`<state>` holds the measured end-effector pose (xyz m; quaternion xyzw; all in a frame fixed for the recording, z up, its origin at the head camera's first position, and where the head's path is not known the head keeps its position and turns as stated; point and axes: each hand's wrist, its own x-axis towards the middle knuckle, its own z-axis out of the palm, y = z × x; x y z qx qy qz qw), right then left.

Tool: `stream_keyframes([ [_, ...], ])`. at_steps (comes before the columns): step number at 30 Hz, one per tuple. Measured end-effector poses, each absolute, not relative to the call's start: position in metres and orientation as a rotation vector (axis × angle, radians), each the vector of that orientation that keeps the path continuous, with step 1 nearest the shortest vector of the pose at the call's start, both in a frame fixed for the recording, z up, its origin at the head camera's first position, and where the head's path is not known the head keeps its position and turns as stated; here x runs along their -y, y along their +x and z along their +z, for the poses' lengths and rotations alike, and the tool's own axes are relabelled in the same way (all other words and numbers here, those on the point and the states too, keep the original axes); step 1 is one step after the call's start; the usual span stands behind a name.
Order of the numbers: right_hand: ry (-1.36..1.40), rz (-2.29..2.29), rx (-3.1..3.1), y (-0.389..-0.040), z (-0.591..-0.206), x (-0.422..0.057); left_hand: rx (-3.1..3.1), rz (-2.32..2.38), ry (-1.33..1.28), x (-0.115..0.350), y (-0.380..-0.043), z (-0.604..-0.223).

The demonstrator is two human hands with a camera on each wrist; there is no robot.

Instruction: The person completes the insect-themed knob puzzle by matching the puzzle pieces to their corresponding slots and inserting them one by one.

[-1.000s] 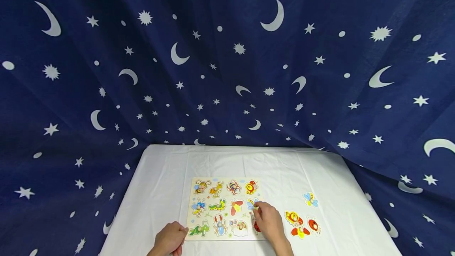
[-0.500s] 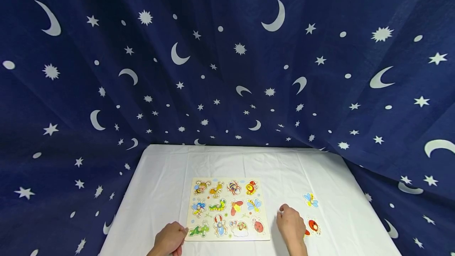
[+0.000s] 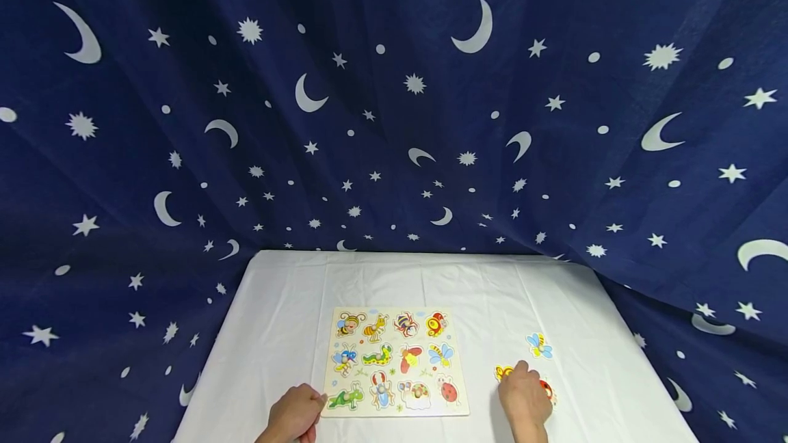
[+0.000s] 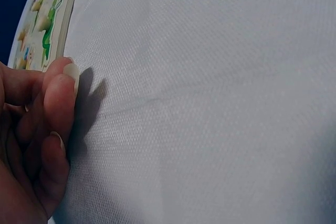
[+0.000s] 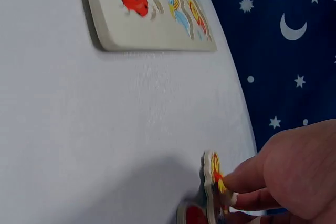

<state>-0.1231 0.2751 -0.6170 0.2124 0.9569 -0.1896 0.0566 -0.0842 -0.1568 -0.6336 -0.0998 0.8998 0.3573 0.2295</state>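
Observation:
A wooden peg puzzle board (image 3: 363,411) with insect pictures lies on the white table. My left hand (image 3: 294,413) is at its near left corner; in the left wrist view the curled fingers (image 4: 59,100) and thumb hold that corner. To the right of the board, my right hand (image 3: 524,394) pinches a yellow and red butterfly puzzle piece (image 3: 503,373). The right wrist view shows this piece tilted, with thumb and fingers at its pale knob. A red piece (image 5: 195,216) lies beside it, partly cut off. A ladybug piece (image 3: 546,392) is mostly hidden by the right hand.
A blue and yellow bee piece (image 3: 539,345) lies farther back on the right. The board's right column shows a ladybug picture (image 3: 448,390) and a bee picture (image 3: 440,355), both without visible knobs. A dark blue curtain (image 3: 394,87) with stars and moons hangs behind the table.
My right hand has moved off the board's right side to the loose pieces and taken hold of the butterfly piece. The ladybug piece it held is no longer over the board. My left hand stays put.

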Motion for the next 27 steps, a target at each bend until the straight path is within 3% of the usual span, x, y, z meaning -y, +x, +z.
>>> stream_keyframes([
  [10, 0.585, -0.636, -3.031, -0.122, -0.621, -0.280, -2.487, 0.968, -0.280, 0.155, -0.085, -0.634],
  [27, 0.312, -1.076, -3.450, -0.135, -0.624, -0.239, -2.488, 0.966, -0.308, 0.156, -0.083, -0.635],
])
